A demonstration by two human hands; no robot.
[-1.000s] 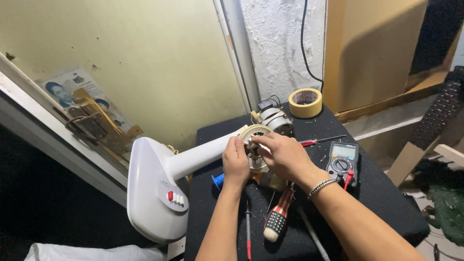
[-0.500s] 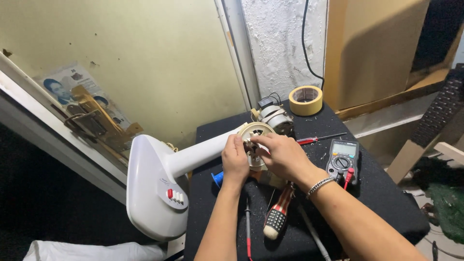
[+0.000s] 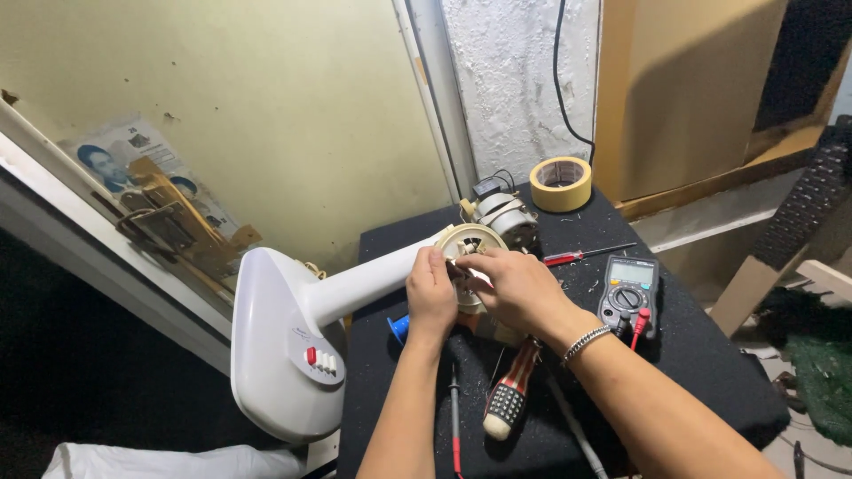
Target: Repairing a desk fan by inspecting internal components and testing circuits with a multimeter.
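1. Head view: white fan stand [image 3: 293, 346] lies tipped on its side, neck resting on the black surface [image 3: 692, 355], so the cream motor housing [image 3: 469, 241] faces up.
2. Left hand [image 3: 431, 297] grips the housing, steadying it.
3. Right hand [image 3: 515, 288] pinches a small part at the housing; which part, cannot tell.
4. Multimeter [image 3: 628, 293], striped screwdriver [image 3: 513, 390] and tape roll [image 3: 561, 184] lie nearby.

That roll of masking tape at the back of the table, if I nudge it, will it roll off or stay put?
The roll of masking tape lies flat on its side, so a nudge would probably slide it, not roll it. It looks light, being a hollow ring. The dark table mat looks textured, so it may grip.
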